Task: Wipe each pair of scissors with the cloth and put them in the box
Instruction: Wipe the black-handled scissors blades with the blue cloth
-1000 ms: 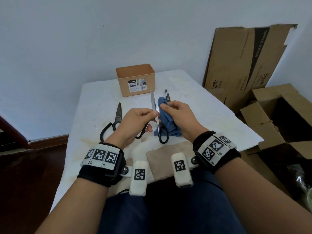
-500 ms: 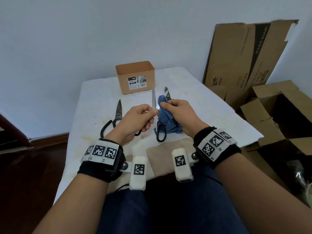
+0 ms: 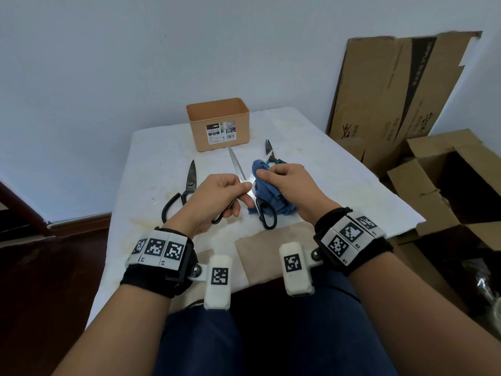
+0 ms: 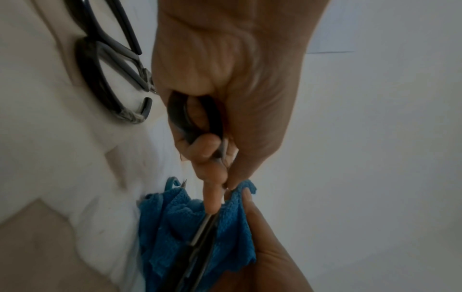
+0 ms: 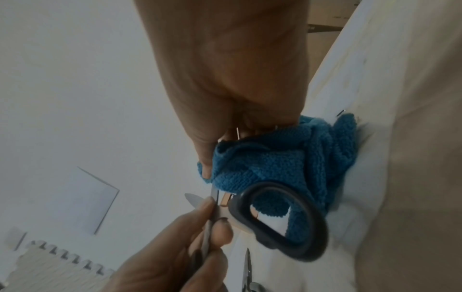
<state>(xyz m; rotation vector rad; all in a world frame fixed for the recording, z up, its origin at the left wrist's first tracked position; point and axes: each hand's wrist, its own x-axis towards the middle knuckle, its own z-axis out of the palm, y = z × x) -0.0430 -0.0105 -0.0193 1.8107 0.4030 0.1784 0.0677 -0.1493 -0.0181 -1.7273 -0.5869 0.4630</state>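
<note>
My left hand [image 3: 217, 196] [image 4: 220, 122] grips the black-handled scissors [image 3: 267, 217] [image 5: 280, 221], held spread apart above the table; one bare blade [image 3: 237, 164] points toward the box. My right hand [image 3: 287, 183] [image 5: 232, 98] pinches the blue cloth [image 3: 267, 189] [image 4: 190, 223] [image 5: 282, 158] around the other blade near the pivot. The tan box [image 3: 218, 123] stands at the table's far side. A dark-handled pair of scissors [image 3: 187, 185] [image 4: 107, 79] lies left of my hands. A small pair of snips [image 3: 269, 151] lies behind the cloth, partly hidden.
The white-covered table [image 3: 339, 185] has a brown patch [image 3: 268, 248] near its front edge. Flattened cardboard [image 3: 401, 99] leans on the wall at the right, and an open carton [image 3: 461, 191] sits on the floor beside the table.
The scissors' exposed blade has tipped from pointing nearly straight up to leaning away toward the box. Both hands stay together on scissors and cloth.
</note>
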